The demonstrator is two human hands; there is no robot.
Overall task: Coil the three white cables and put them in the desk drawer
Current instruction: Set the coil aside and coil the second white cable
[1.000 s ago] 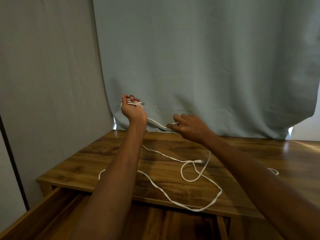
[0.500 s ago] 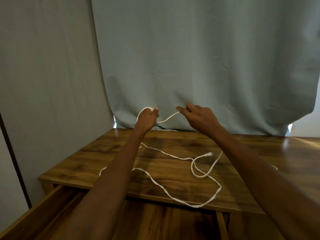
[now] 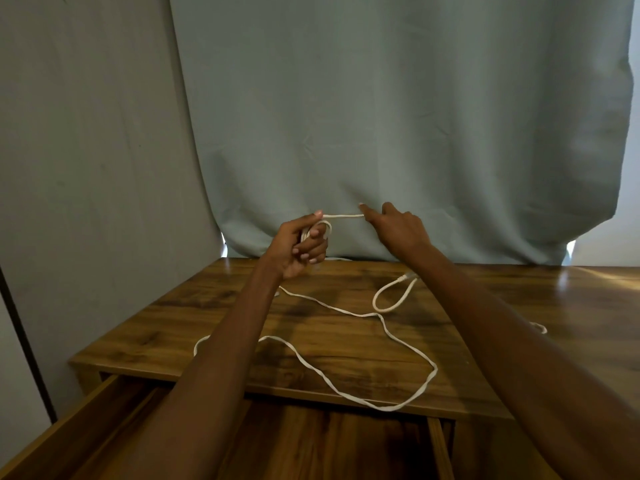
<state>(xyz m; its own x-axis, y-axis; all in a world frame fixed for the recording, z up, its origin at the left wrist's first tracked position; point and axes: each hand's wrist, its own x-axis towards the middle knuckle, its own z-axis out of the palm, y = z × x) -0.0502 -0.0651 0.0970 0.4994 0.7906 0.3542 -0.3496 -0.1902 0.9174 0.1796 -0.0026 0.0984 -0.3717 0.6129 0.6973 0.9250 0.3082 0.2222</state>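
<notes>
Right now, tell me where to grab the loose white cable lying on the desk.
Pinch the loose white cable from above at its plug end, beside the small loop. That end lies free on the desk; the right hand is nearest it.

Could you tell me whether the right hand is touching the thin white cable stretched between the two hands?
Touching. The head view shows the right hand pinching the taut thin white cable at its fingertips, with no gap visible.

Glossy wood-grain desk [image 3: 346,362], matt cloth curtain [image 3: 398,116]
</notes>
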